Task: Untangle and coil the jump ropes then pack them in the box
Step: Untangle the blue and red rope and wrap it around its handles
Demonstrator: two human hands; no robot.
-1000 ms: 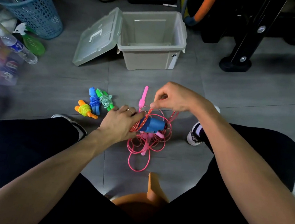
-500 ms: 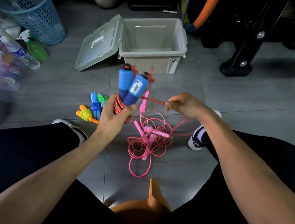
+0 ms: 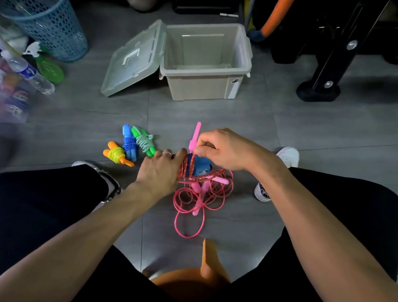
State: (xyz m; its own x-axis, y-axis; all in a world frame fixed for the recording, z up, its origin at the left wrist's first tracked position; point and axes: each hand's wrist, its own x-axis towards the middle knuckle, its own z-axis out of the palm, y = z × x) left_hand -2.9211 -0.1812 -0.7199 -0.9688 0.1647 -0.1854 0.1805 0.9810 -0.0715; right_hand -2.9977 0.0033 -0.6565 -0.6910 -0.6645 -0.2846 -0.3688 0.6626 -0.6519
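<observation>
Red braided jump rope with blue foam handles (image 3: pixel 195 168): dropped from chest height back to floor level, another wrap on.
Left hand (image 3: pixel 160 171) grips the bundle; right hand (image 3: pixel 224 150) pinches the cord just above it. Open beige plastic box (image 3: pixel 206 61) sits beyond both hands, nothing inside.

Left hand (image 3: pixel 160 171): reaching forward and low between the knees, back of the hand facing up, fingers curling round the blue-handled jump rope (image 3: pixel 195 168), a ring showing on one finger. Left forearm: bare, running diagonally up from the lower left corner.

Right hand (image 3: pixel 224 149): hovering just beyond the left, knuckles up, fingertips pinching the red cord at the far side of the same bundle. Right forearm: bare, angling in from the lower right, wrist bending slightly downward.

Both hands: working nearly touching, at the middle of the view.
</observation>
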